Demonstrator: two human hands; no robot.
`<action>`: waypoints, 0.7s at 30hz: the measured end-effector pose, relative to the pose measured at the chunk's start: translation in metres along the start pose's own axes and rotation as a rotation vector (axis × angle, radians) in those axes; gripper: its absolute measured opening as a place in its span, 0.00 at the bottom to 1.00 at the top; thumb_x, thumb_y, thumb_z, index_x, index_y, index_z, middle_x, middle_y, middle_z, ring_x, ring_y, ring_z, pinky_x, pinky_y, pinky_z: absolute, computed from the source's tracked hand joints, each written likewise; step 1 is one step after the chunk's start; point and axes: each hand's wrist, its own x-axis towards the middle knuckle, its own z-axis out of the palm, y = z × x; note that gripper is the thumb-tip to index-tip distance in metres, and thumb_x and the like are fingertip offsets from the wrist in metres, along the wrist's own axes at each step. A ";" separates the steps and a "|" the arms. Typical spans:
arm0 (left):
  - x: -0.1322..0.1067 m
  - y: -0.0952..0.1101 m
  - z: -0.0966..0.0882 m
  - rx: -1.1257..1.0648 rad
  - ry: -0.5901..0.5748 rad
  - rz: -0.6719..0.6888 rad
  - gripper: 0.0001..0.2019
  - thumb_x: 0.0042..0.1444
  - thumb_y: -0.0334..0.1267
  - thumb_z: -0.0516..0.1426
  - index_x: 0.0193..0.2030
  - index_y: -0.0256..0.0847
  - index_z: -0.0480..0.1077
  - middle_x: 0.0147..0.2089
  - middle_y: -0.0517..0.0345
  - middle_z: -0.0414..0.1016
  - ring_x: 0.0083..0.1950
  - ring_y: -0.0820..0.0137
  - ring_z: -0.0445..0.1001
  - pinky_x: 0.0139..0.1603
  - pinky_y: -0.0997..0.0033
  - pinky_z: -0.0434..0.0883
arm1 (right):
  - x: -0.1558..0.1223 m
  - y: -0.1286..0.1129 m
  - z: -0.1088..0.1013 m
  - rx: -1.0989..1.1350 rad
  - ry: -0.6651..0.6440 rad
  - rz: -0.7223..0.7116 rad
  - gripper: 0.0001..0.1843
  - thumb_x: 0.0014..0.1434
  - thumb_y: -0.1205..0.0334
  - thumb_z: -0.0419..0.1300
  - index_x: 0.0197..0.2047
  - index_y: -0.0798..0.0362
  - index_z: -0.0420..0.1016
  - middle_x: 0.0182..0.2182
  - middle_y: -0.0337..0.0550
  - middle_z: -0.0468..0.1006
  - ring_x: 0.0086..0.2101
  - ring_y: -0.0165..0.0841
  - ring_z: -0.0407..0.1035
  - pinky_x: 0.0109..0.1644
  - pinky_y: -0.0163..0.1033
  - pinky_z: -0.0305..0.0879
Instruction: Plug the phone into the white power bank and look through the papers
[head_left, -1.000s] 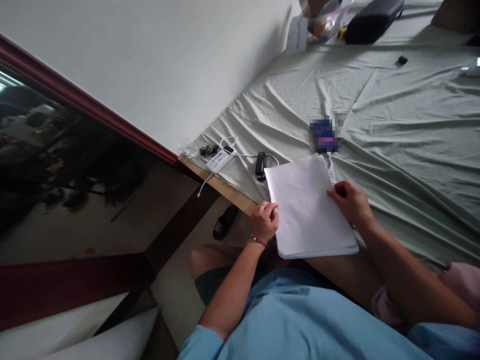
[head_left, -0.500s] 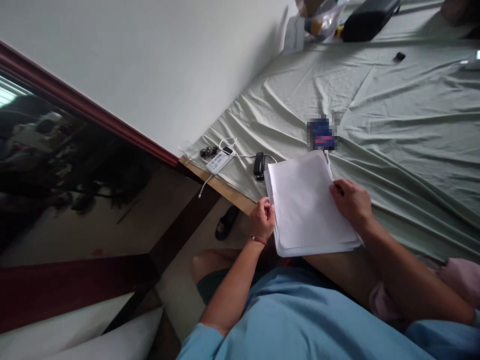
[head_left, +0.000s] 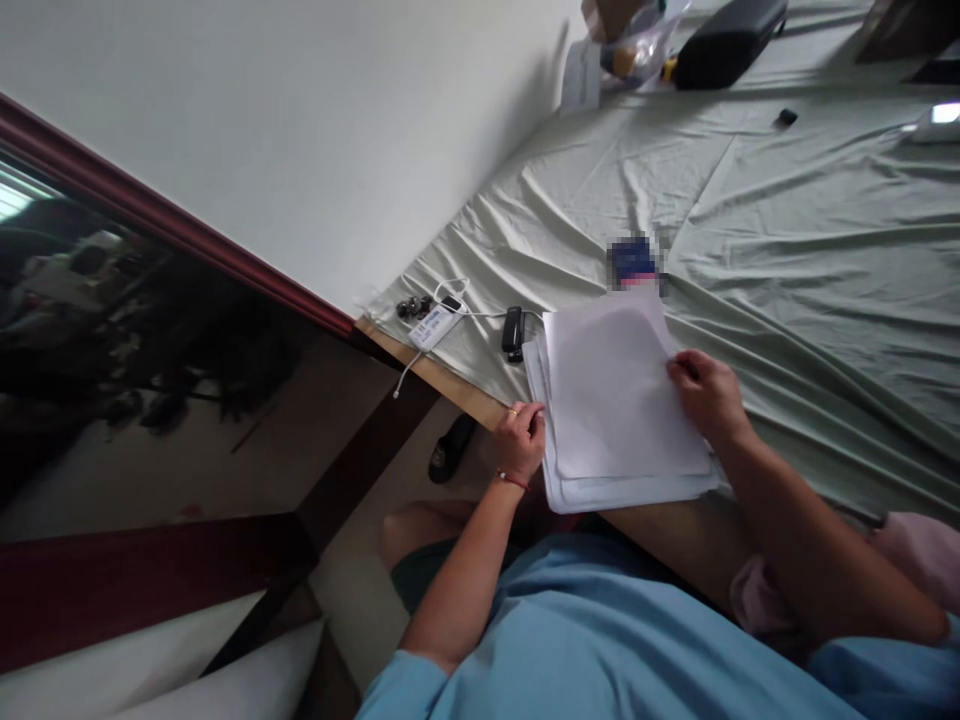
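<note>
A stack of white paper (head_left: 559, 495) lies at the edge of the cloth-covered surface, close to my body. Its upper sheet (head_left: 622, 390) sits shifted away from me and to the right, so the edges of lower sheets show on the left and near sides. My right hand (head_left: 709, 395) is closed in a pinch on the right edge of that upper sheet. At the left edge of the stack, my left hand (head_left: 521, 440) has its fingers curled and closed against the paper; its fingertips are partly hidden.
Left of the paper stands a black stapler (head_left: 513, 333). Beyond it lie a white power strip (head_left: 437, 325) with a cable and some small dark round items (head_left: 413, 307). A pixelated dark blue item (head_left: 634, 262) touches the paper's far edge in view. A black case (head_left: 727, 45) is farther back.
The upper sheet has slid away from me and slightly right over the stack, uncovering more of the lower sheets. My right hand has moved with it; my left hand stays at the left edge.
</note>
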 end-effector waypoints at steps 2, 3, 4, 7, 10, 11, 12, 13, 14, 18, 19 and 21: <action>0.001 0.000 -0.001 -0.042 -0.010 -0.017 0.15 0.68 0.41 0.51 0.43 0.42 0.79 0.39 0.50 0.78 0.41 0.64 0.75 0.44 0.66 0.68 | 0.000 0.000 0.000 0.047 0.017 0.005 0.11 0.58 0.50 0.57 0.33 0.48 0.74 0.26 0.43 0.75 0.28 0.36 0.64 0.33 0.42 0.58; 0.002 0.000 -0.002 -0.069 -0.021 -0.028 0.16 0.69 0.44 0.51 0.42 0.41 0.79 0.39 0.49 0.78 0.41 0.63 0.75 0.44 0.66 0.68 | 0.000 -0.001 0.000 0.069 0.026 0.003 0.11 0.58 0.50 0.57 0.34 0.48 0.74 0.26 0.43 0.74 0.28 0.35 0.63 0.33 0.41 0.58; 0.003 0.000 -0.004 -0.099 -0.034 -0.039 0.18 0.70 0.46 0.50 0.41 0.41 0.79 0.38 0.49 0.77 0.41 0.63 0.75 0.44 0.66 0.68 | -0.001 -0.003 0.000 0.093 0.033 -0.002 0.11 0.58 0.50 0.58 0.34 0.48 0.74 0.26 0.42 0.73 0.27 0.35 0.62 0.33 0.41 0.57; 0.006 0.002 -0.008 -0.202 -0.068 -0.075 0.22 0.71 0.50 0.48 0.35 0.41 0.75 0.34 0.52 0.74 0.39 0.65 0.74 0.42 0.66 0.67 | -0.005 -0.009 0.001 0.174 0.006 -0.018 0.11 0.59 0.51 0.58 0.35 0.49 0.73 0.26 0.39 0.71 0.27 0.33 0.60 0.33 0.40 0.58; 0.008 0.004 -0.011 -0.276 -0.070 -0.116 0.24 0.71 0.53 0.47 0.27 0.41 0.65 0.30 0.57 0.68 0.34 0.68 0.69 0.39 0.67 0.65 | -0.009 -0.014 0.003 0.249 -0.052 -0.012 0.12 0.60 0.49 0.60 0.35 0.49 0.74 0.26 0.39 0.71 0.27 0.32 0.61 0.32 0.39 0.58; 0.009 0.004 -0.012 -0.287 -0.067 -0.130 0.25 0.70 0.53 0.48 0.25 0.42 0.62 0.28 0.58 0.66 0.33 0.69 0.67 0.39 0.68 0.64 | -0.010 -0.015 0.003 0.275 -0.068 -0.002 0.12 0.59 0.49 0.61 0.35 0.49 0.73 0.26 0.39 0.71 0.27 0.32 0.61 0.32 0.39 0.58; 0.009 0.004 -0.012 -0.295 -0.063 -0.143 0.25 0.69 0.54 0.49 0.24 0.42 0.60 0.27 0.59 0.64 0.32 0.70 0.66 0.38 0.68 0.63 | -0.011 -0.015 0.004 0.295 -0.085 0.009 0.13 0.59 0.48 0.61 0.35 0.49 0.73 0.26 0.39 0.70 0.27 0.31 0.60 0.31 0.38 0.57; 0.010 0.004 -0.012 -0.303 -0.057 -0.154 0.24 0.68 0.54 0.50 0.23 0.42 0.58 0.26 0.60 0.62 0.31 0.70 0.64 0.37 0.68 0.62 | -0.012 -0.015 0.006 0.309 -0.102 0.022 0.14 0.59 0.47 0.61 0.35 0.49 0.74 0.26 0.38 0.70 0.26 0.31 0.60 0.30 0.38 0.56; 0.011 0.003 -0.012 -0.311 -0.050 -0.164 0.24 0.67 0.53 0.52 0.23 0.42 0.58 0.26 0.61 0.60 0.31 0.71 0.62 0.37 0.69 0.61 | -0.012 -0.014 0.007 0.311 -0.117 0.031 0.15 0.59 0.46 0.61 0.36 0.49 0.74 0.26 0.38 0.71 0.26 0.30 0.60 0.29 0.37 0.55; 0.012 0.000 -0.011 -0.351 -0.029 -0.233 0.22 0.60 0.53 0.58 0.23 0.42 0.60 0.25 0.63 0.57 0.29 0.72 0.58 0.34 0.70 0.60 | -0.012 -0.009 0.011 0.184 -0.095 0.013 0.16 0.60 0.46 0.60 0.43 0.49 0.76 0.26 0.38 0.74 0.24 0.30 0.60 0.30 0.38 0.57; 0.013 0.000 -0.011 -0.362 -0.026 -0.266 0.22 0.59 0.54 0.59 0.23 0.42 0.60 0.24 0.64 0.56 0.29 0.72 0.57 0.33 0.71 0.59 | -0.011 -0.007 0.012 0.140 -0.067 -0.003 0.15 0.59 0.48 0.60 0.42 0.49 0.76 0.26 0.39 0.75 0.25 0.31 0.62 0.32 0.39 0.58; 0.013 -0.001 -0.012 -0.381 -0.023 -0.320 0.25 0.55 0.56 0.62 0.22 0.42 0.58 0.23 0.65 0.54 0.28 0.73 0.54 0.31 0.71 0.56 | -0.009 -0.005 0.011 0.077 -0.010 -0.025 0.12 0.59 0.50 0.59 0.38 0.49 0.76 0.28 0.42 0.77 0.29 0.34 0.67 0.36 0.41 0.61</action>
